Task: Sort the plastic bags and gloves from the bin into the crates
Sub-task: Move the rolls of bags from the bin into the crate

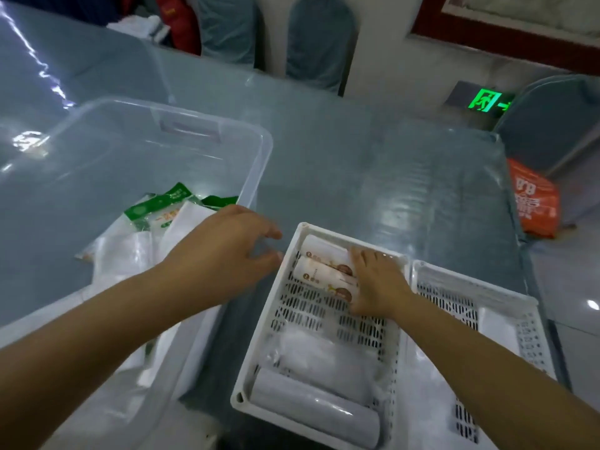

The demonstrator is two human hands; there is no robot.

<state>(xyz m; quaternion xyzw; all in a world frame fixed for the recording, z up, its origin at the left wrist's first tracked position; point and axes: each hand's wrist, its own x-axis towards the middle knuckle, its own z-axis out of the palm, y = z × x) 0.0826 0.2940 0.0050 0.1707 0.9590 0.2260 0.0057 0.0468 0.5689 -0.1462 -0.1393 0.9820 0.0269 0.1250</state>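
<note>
Table (324,151) under grey-blue cover, carrying clear bin (256,147) at left and two white slotted crates side by side at right; left crate (269,306) just beside bin, right crate (532,323) touching its far side. Inside bin: green-and-white packets (156,212) and clear plastic bags (123,254), piled toward near right corner. Left hand (224,251) above bin's right wall, fingers relaxed and loosely spread toward left crate, holding nothing. Right hand (376,284) down inside left crate, fingers laid flat against printed white rolls (324,267) at far end; whether thumb wraps round them, cannot tell. Nearer in same crate: clear bag (318,355) at middle, grey roll (315,407) along near wall. White packet (496,323) in right crate, partly hidden by right forearm. Orange bag (535,203) beyond table's right edge; green exit sign (487,100) low on far wall; covered chairs (321,43) behind table.
</note>
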